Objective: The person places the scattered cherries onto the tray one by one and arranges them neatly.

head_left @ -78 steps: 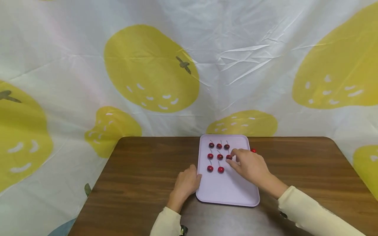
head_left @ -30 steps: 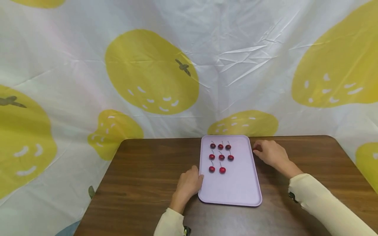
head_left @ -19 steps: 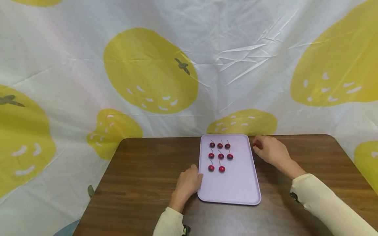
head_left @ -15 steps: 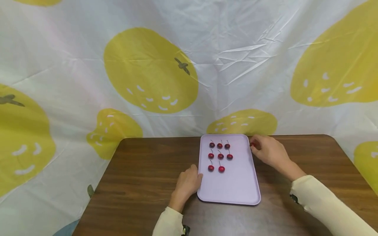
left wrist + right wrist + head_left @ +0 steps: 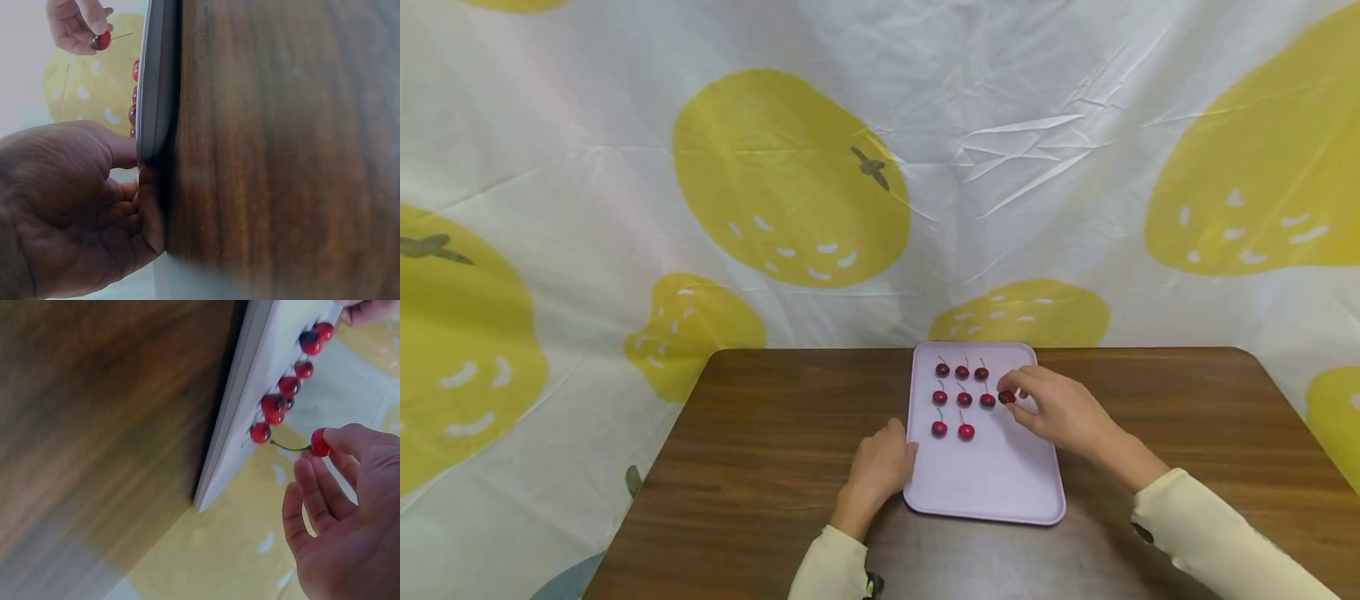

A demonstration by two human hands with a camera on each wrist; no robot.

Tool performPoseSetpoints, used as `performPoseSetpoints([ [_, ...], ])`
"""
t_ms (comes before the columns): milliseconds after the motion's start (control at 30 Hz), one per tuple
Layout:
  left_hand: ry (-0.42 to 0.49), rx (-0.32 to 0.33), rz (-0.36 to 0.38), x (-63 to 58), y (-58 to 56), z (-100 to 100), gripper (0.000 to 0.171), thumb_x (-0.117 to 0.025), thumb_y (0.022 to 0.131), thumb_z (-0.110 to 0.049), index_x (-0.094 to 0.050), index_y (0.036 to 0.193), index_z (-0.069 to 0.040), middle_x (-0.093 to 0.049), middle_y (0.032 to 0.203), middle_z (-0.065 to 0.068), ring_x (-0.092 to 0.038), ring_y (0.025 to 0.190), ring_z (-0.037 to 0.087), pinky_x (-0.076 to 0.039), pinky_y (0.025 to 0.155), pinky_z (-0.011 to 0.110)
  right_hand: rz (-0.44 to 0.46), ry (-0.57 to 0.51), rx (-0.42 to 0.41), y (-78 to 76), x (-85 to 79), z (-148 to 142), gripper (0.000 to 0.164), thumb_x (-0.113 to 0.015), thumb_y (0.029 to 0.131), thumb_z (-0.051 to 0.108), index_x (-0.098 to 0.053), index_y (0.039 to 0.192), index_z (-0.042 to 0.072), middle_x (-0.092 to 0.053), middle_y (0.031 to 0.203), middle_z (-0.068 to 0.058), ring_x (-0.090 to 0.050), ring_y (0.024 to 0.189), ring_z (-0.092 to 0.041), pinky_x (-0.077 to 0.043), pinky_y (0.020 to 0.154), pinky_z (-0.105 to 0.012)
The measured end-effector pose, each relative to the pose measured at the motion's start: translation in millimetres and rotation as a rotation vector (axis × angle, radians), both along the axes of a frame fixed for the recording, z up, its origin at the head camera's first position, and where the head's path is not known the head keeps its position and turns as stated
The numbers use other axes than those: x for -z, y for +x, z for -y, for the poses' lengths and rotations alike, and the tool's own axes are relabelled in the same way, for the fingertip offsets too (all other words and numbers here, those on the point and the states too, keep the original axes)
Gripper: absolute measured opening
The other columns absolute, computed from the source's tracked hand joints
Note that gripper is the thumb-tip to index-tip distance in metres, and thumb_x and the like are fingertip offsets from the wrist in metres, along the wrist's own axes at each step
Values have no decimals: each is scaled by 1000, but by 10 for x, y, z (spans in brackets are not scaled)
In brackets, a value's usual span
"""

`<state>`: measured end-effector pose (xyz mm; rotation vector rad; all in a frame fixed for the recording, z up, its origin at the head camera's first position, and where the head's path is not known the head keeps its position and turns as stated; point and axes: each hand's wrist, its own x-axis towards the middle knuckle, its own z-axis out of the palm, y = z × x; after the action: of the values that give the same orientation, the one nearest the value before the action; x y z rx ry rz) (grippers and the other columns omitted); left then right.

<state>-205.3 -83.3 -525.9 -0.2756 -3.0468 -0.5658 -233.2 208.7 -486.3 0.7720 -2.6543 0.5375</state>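
A cherry [image 5: 1007,397] with a green stem is pinched between the thumb and fingertips of my right hand [image 5: 1060,410], above the right part of a pale lilac tray [image 5: 985,487]. In the right wrist view, this cherry [image 5: 320,442] hangs clear of the tray surface. Several other cherries [image 5: 964,399] with stems lie in rows on the tray's far half: two rows of three and a nearer row of two. At the tray's left edge, my left hand [image 5: 880,462] grips the rim. The left wrist view shows its thumb [image 5: 122,150] on the rim and fingers curled at the underside.
The tray lies on a brown wooden table [image 5: 775,450], near its far edge. Behind hangs a white cloth [image 5: 1000,167] printed with yellow lemons [image 5: 790,179]. Bare tray surface lies to the right of and in front of the cherries.
My right hand let go of the middle row's right cherry, reached to the table right of the tray, took another cherry and brought it left over the tray. The left hand stayed put.
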Motion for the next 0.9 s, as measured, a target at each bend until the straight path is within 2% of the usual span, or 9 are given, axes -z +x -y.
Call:
performPoseSetpoints([
  [467, -2, -11, 12, -7, 3, -12, 29, -68, 101, -25, -61, 105, 3, -73, 96, 24, -73, 88, 47, -58, 80, 53, -41, 20, -171, 99, 212, 153, 31, -88, 81, 7, -74, 104, 22, -73, 100, 9, -70, 92, -12, -59, 81, -37],
  [700, -13, -6, 5, 2, -2, -10, 29, -68, 101, -25, -61, 105, 3, -73, 95, 23, -73, 86, 46, -58, 79, 53, 4, 68, -209, 91, 280, 167, 32, -84, 82, 2, -75, 106, 22, -74, 104, 8, -71, 98, -13, -59, 88, -39],
  [900, -16, -14, 20, -2, -3, -8, 30, -68, 101, -26, -61, 107, 3, -73, 95, 23, -73, 87, 45, -58, 79, 52, 38, 72, -230, 107, 295, 183, 33, -82, 82, -2, -76, 104, 21, -73, 103, 6, -71, 97, -14, -60, 87, -40],
])
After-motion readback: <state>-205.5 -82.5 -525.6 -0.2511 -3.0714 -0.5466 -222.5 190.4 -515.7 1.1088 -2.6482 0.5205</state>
